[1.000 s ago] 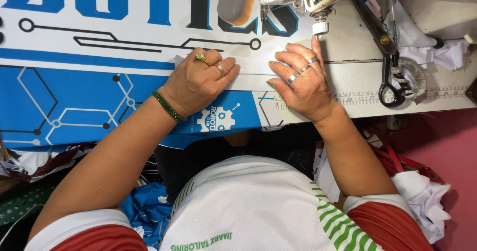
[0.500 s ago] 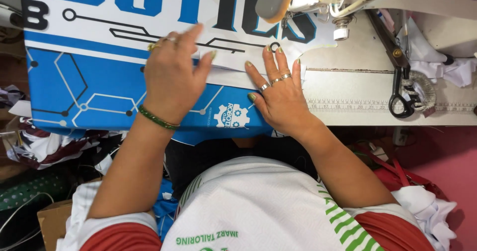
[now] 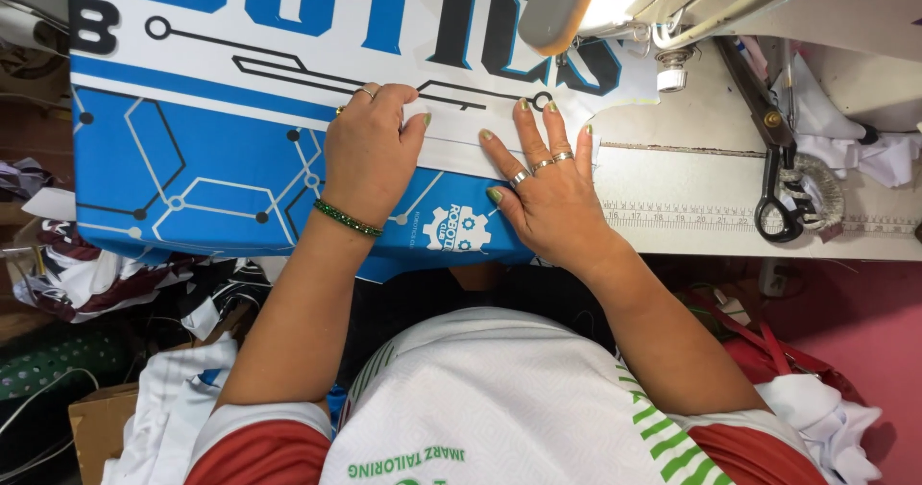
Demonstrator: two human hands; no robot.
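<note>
A blue and white printed fabric panel [image 3: 211, 130] with circuit lines and large letters lies flat across the sewing table. My left hand [image 3: 370, 154], wearing a green bead bracelet and a ring, presses down on the fabric with fingers curled at a seam edge. My right hand [image 3: 543, 192], with several rings and green nails, lies flat beside it, fingers spread on the white strip of the fabric. The sewing machine head [image 3: 624, 0] hangs just above and to the right of my right hand.
Black-handled scissors [image 3: 773, 154] lie on the white table [image 3: 711, 202] at the right, beside a printed ruler strip along its edge. White cloth pieces [image 3: 864, 149] are piled at the far right. More garments and a cardboard box [image 3: 91, 423] sit below at the left.
Both hands and the fabric panel have shifted left relative to the machine. My left hand now curls at the seam edge; my right hand has spread flat beside it.
</note>
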